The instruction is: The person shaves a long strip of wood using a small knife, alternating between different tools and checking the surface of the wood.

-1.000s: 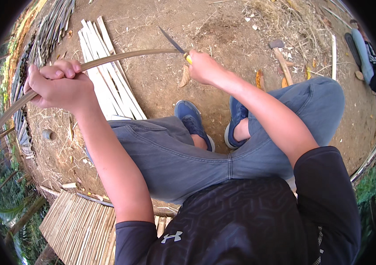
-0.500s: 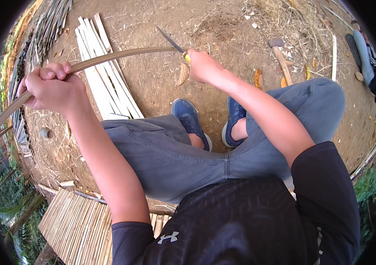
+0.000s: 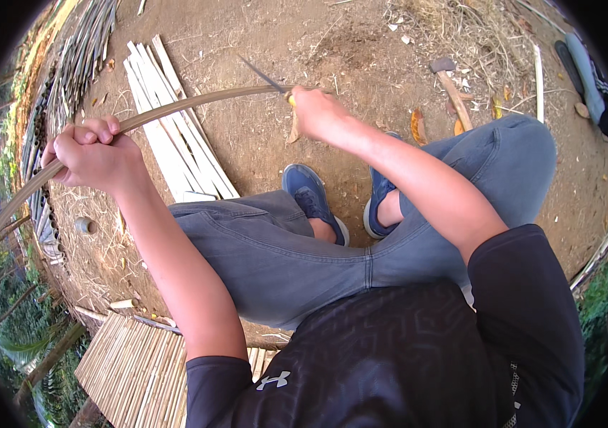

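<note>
A long, thin brown strip (image 3: 183, 105) of wood or bamboo arcs across the upper left. My left hand (image 3: 93, 151) is closed around it, with the strip running on past the fist toward the left rim. In my right hand (image 3: 318, 114) is a knife (image 3: 262, 75) with a yellow handle, its dark narrow blade pointing up and left. The blade crosses the strip close to my right fist. A short end of the strip shows beyond that fist. Whether the right fingers also touch the strip is hidden.
Pale split slats (image 3: 175, 135) lie on the dirt beyond my left knee. A hatchet (image 3: 454, 93) rests beyond my right knee, near dry straw (image 3: 461, 28). Darker poles (image 3: 83, 57) are piled far left. A slatted bamboo surface (image 3: 133, 364) is at lower left.
My right hand and the knife have shifted a little left and nearer along the strip, so a bit of its end now shows past the fist. My left hand keeps its grip.
</note>
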A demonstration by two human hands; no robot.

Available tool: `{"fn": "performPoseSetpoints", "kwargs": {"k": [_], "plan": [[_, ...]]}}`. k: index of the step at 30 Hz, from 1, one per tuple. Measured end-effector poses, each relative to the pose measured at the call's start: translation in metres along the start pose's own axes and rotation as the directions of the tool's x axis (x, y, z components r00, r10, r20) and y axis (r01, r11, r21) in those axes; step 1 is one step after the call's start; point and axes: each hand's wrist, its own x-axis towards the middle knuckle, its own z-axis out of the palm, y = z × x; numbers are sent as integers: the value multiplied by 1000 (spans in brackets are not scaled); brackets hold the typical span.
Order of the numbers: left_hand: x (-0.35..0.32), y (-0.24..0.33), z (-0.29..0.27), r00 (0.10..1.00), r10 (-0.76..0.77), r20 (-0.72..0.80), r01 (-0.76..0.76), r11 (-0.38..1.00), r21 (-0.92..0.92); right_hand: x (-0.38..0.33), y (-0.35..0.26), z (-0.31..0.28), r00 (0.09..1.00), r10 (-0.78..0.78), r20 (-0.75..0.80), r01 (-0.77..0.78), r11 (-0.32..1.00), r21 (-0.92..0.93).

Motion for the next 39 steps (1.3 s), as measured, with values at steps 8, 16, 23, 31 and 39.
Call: {"fn": "performPoseSetpoints", "kwargs": {"k": [8,16,23,31,39], "plan": [[6,-3,-5,999,-10,-33,11,1000,15,-9,-4,3,996,56,65,-63,992,107],[2,-7,-5,998,-30,-48,30,1000,7,14,31,21,995,29,-98,-29,1000,1],[3,-1,-7,998,-32,54,35,998,-51,18,47,27,990,139,-38,-137,989,57],[2,-1,-15,994,-56,96,60,997,-45,19,48,30,983,168,-69,-165,986,37],[0,0,-18,989,-99,110,105,993,-53,22,70,51,976,187,-115,-185,982,30]]}}
